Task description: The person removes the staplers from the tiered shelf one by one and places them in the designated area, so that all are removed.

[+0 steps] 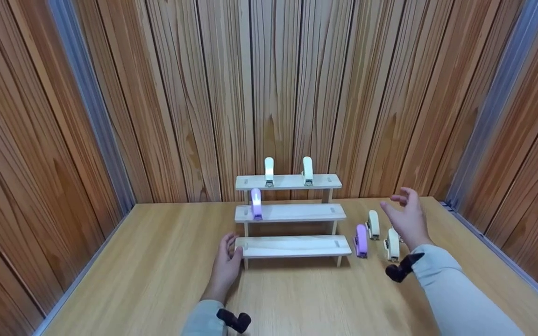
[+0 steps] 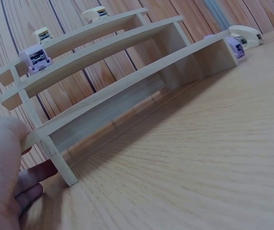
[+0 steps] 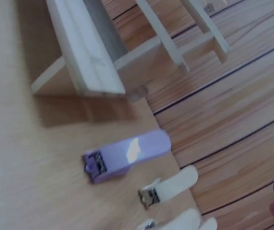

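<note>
A three-tier wooden display stand is in the middle of the table. My left hand holds the left end of its lowest tier; in the left wrist view, fingers reach behind the front leg. Two cream staplers stand on the top tier, and a purple stapler is on the left of the middle tier. Right of the stand, another purple stapler and cream staplers stand on the table. Over these my right hand is raised, fingers spread and loosely bent, holding nothing.
Wood-panelled walls enclose the table at the back and both sides. Metal posts mark the corners. A dark wrist-camera mount juts out from the right sleeve, with a similar one on the left.
</note>
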`<state>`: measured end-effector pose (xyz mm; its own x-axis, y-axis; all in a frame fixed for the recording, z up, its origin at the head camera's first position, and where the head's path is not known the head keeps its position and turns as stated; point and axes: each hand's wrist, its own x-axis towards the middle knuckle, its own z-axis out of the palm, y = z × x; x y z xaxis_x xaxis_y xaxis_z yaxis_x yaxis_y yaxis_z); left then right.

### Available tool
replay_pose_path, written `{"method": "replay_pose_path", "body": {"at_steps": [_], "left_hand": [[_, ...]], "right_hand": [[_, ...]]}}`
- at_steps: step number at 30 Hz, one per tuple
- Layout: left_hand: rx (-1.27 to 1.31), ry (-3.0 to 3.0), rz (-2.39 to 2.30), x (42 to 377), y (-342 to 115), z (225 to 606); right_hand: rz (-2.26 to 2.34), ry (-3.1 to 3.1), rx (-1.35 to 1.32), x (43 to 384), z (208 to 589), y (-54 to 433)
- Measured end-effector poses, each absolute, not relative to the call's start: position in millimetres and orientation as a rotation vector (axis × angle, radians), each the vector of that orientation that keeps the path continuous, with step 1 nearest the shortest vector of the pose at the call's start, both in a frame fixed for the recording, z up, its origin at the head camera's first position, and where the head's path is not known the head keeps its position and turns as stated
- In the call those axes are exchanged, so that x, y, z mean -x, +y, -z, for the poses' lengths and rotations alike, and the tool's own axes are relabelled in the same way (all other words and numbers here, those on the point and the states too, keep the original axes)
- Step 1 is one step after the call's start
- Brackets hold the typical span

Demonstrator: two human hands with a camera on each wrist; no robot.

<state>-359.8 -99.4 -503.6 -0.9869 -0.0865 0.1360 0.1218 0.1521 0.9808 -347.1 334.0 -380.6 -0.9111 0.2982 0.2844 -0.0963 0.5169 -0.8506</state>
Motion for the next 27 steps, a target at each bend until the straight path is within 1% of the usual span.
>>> {"method": "replay_pose_path", "body": {"at_steps": [10, 27], "left_hand": [[0.041, -2.264, 1.949, 357, -99, 508], [0.018, -2.255, 1.952, 360, -101, 505]], "right_hand": [[-1.297, -2.376, 0.021, 370, 357, 293], [-1.351, -2.466, -0.111, 405, 352, 225]]}}
